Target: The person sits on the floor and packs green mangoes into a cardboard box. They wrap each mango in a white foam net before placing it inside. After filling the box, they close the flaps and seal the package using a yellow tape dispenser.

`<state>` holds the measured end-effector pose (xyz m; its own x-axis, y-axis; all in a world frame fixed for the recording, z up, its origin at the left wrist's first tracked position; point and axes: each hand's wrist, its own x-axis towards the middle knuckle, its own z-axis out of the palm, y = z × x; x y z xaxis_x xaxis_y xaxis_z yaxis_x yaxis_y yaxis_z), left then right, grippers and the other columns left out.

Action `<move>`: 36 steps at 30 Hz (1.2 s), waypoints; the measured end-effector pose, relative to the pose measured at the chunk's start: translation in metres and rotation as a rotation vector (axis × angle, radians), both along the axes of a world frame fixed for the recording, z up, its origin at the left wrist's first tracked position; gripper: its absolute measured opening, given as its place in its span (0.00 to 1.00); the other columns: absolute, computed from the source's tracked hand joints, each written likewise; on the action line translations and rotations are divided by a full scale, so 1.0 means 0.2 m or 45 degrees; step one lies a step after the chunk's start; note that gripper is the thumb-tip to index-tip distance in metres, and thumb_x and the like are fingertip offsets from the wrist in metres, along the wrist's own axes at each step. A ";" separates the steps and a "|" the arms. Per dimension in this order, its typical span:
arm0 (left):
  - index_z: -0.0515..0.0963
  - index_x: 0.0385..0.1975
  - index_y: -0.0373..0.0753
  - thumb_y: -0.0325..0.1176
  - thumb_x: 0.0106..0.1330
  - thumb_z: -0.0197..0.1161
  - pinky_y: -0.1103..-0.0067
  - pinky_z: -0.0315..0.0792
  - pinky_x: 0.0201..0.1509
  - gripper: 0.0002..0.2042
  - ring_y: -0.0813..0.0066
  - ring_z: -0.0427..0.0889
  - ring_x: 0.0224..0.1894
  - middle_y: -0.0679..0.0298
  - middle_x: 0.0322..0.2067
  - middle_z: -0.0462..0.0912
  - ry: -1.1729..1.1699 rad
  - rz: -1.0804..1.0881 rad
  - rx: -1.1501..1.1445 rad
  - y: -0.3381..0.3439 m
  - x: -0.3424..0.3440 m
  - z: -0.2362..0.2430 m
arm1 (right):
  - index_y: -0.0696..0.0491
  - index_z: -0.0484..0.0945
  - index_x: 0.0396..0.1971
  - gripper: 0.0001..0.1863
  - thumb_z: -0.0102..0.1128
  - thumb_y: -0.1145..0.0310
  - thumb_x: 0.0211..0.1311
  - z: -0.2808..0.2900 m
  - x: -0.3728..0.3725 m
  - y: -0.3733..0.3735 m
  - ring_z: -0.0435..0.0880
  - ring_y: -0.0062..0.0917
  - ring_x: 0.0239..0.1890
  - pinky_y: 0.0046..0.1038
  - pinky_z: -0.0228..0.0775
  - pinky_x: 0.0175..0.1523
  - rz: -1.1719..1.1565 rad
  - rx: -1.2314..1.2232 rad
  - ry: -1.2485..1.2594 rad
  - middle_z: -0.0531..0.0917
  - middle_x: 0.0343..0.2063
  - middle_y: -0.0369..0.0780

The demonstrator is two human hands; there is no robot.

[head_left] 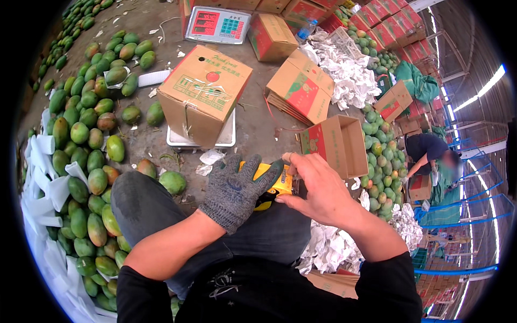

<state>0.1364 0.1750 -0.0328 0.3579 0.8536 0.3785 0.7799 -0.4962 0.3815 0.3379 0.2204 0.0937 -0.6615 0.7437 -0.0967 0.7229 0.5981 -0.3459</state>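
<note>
cradling a yellow-and-black, hard-looking handheld tool (283,184) above the lap (264,234), the left hand (234,185), in a grey knitted glove (229,202), curls over it; the bare right hand's (323,188) thumb and forefinger frame its right end, though whether they pinch i can't tell. it looks light, stiff, perhaps slick, so i'd hold it around the middle. just beyond the grip, a taped brown cardboard carton (207,86) sits on a white-topped scale (229,141).

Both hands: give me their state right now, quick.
Left hand: gloved, closed on the yellow device.
Right hand: bare, half-curled at the device's right end; whether it grips cannot be told.
</note>
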 end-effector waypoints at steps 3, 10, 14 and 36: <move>0.75 0.69 0.57 0.40 0.59 0.71 0.54 0.73 0.57 0.33 0.47 0.79 0.56 0.52 0.57 0.80 0.024 -0.027 -0.001 -0.02 -0.02 0.06 | 0.57 0.71 0.64 0.40 0.82 0.69 0.52 0.01 -0.01 -0.02 0.80 0.40 0.48 0.38 0.75 0.53 0.040 0.027 -0.022 0.81 0.41 0.42; 0.76 0.69 0.57 0.40 0.57 0.72 0.55 0.73 0.54 0.34 0.50 0.79 0.52 0.54 0.53 0.80 -0.028 -0.098 0.031 -0.02 -0.07 0.05 | 0.57 0.70 0.64 0.39 0.80 0.71 0.53 0.01 -0.02 -0.06 0.79 0.40 0.46 0.39 0.75 0.52 0.097 0.061 -0.043 0.80 0.40 0.42; 0.77 0.68 0.58 0.40 0.66 0.65 0.57 0.74 0.51 0.27 0.53 0.81 0.48 0.56 0.50 0.82 -0.086 -0.087 0.109 -0.02 -0.07 0.04 | 0.57 0.69 0.64 0.38 0.80 0.71 0.53 0.01 -0.03 -0.06 0.79 0.40 0.46 0.39 0.75 0.53 0.084 0.065 -0.060 0.80 0.40 0.42; 0.76 0.69 0.50 0.36 0.55 0.73 0.56 0.73 0.54 0.36 0.49 0.79 0.51 0.52 0.50 0.79 -0.245 -0.101 -0.114 -0.01 -0.07 0.03 | 0.61 0.64 0.70 0.42 0.75 0.73 0.56 -0.01 -0.04 -0.08 0.79 0.44 0.47 0.40 0.75 0.53 0.028 0.117 -0.067 0.80 0.43 0.47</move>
<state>0.1228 0.1721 -0.0271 0.3539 0.8588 0.3703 0.6485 -0.5107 0.5645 0.3308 0.2045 0.0923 -0.6737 0.7362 -0.0638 0.7249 0.6417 -0.2505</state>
